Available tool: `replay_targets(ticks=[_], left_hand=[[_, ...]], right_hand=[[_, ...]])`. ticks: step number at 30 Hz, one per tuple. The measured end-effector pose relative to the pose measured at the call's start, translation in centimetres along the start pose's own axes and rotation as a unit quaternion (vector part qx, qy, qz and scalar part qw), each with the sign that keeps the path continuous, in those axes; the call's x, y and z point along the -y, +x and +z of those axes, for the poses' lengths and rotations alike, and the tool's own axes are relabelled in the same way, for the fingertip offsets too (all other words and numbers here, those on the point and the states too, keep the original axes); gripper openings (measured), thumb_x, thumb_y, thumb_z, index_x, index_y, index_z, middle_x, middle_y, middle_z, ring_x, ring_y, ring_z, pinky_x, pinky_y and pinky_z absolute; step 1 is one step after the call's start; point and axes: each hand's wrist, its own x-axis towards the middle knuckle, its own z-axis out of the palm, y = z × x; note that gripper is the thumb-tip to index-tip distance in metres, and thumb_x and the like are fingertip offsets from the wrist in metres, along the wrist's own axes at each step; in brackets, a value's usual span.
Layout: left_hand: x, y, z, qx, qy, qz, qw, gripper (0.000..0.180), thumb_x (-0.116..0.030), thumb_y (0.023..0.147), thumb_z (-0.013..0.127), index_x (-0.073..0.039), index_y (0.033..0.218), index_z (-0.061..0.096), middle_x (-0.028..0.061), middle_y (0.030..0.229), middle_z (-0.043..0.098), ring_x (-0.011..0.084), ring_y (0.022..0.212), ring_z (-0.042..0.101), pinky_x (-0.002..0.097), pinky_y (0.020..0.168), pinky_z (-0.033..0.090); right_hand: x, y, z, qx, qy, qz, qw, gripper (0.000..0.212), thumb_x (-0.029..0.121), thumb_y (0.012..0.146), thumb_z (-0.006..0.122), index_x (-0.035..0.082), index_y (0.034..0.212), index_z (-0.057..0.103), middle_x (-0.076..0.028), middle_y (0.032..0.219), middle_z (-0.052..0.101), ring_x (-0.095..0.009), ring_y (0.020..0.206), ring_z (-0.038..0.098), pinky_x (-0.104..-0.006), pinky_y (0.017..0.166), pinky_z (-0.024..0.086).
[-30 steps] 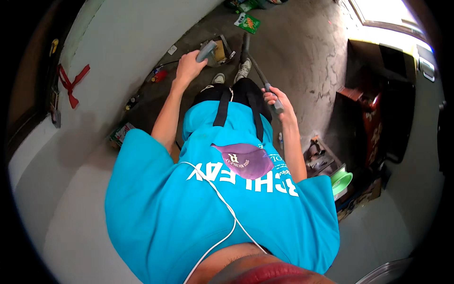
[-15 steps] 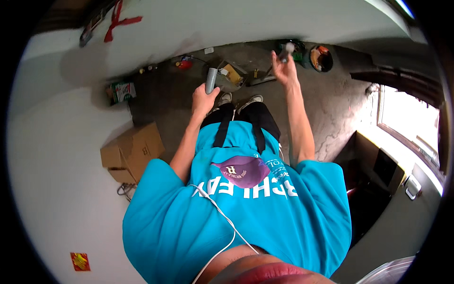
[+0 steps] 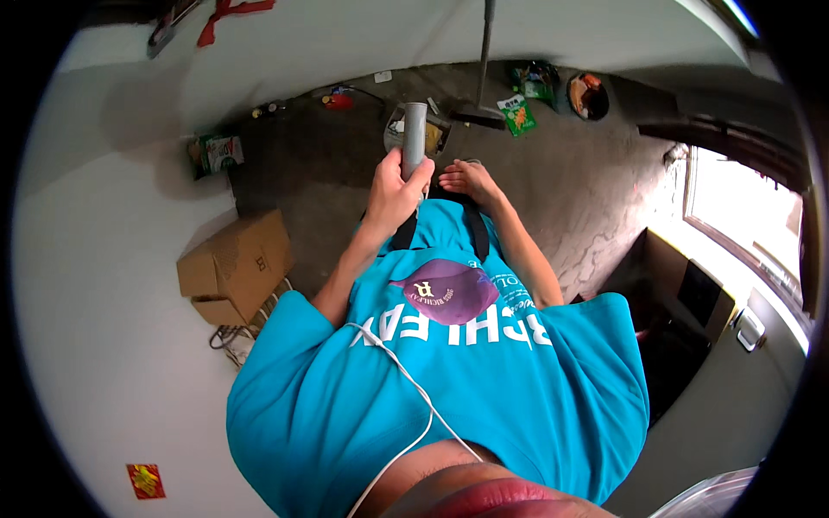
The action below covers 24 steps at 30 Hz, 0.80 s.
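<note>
My left hand (image 3: 395, 194) is closed around a thick grey tube handle (image 3: 415, 138) held upright in front of me. Beneath it, a dustpan (image 3: 446, 138) on the floor appears to belong to this handle; yellowish and pale scraps lie in it. Empty, my right hand (image 3: 469, 180) is in front of my waist, its fingers stretched out toward the left. A broom (image 3: 484, 69) with a dark stick leans against the far wall, its wide head (image 3: 477, 116) on the floor, apart from both hands.
A green snack packet (image 3: 516, 116) lies beside the broom head, with a dark bag (image 3: 534, 79) and a round bin (image 3: 587, 97) behind. At left stand a cardboard box (image 3: 240, 263) and another packaged bag (image 3: 218, 155). A window (image 3: 747, 211) and cabinet are at right.
My right hand has let go of the broom stick and come down and left to my waist. The broom now leans on the wall. My left hand and the handle shifted rightward.
</note>
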Motion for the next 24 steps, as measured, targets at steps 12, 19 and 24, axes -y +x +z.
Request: replay_targets(ticks=[12, 19, 24], left_hand=[[-6.8, -3.2, 3.2, 0.337, -0.066, -0.060, 0.937, 0.015, -0.009, 0.088, 0.052, -0.001, 0.097, 0.043, 0.0054, 0.074, 0.052, 0.0096, 0.068, 0.051, 0.0235, 0.063, 0.043], [-6.4, -3.6, 5.5, 0.420, -0.104, -0.044, 0.900, 0.020, -0.009, 0.087, 0.053, -0.001, 0.101, 0.041, 0.0047, 0.079, 0.049, 0.0101, 0.068, 0.051, 0.0239, 0.062, 0.042], [-5.4, -3.4, 10.1, 0.466, -0.118, -0.028, 0.876, 0.022, -0.008, 0.087, 0.054, -0.002, 0.101, 0.039, 0.0033, 0.080, 0.048, 0.0084, 0.068, 0.050, 0.0224, 0.060, 0.042]], right_hand=[[-5.8, -5.9, 4.9, 0.057, 0.213, -0.078, 0.972, 0.072, 0.054, 0.087, 0.045, -0.015, 0.108, 0.047, -0.018, 0.096, 0.060, -0.024, 0.083, 0.060, -0.0323, 0.072, 0.050], [-7.6, -2.6, 1.1, 0.070, 0.468, -0.133, 0.871, 0.025, 0.025, 0.087, 0.056, 0.000, 0.090, 0.057, -0.008, 0.085, 0.062, -0.017, 0.075, 0.060, -0.0296, 0.070, 0.050], [-4.1, -5.3, -3.7, -0.049, 0.426, -0.190, 0.883, 0.015, 0.018, 0.084, 0.056, 0.003, 0.081, 0.056, -0.008, 0.074, 0.061, -0.017, 0.067, 0.060, -0.0285, 0.064, 0.050]])
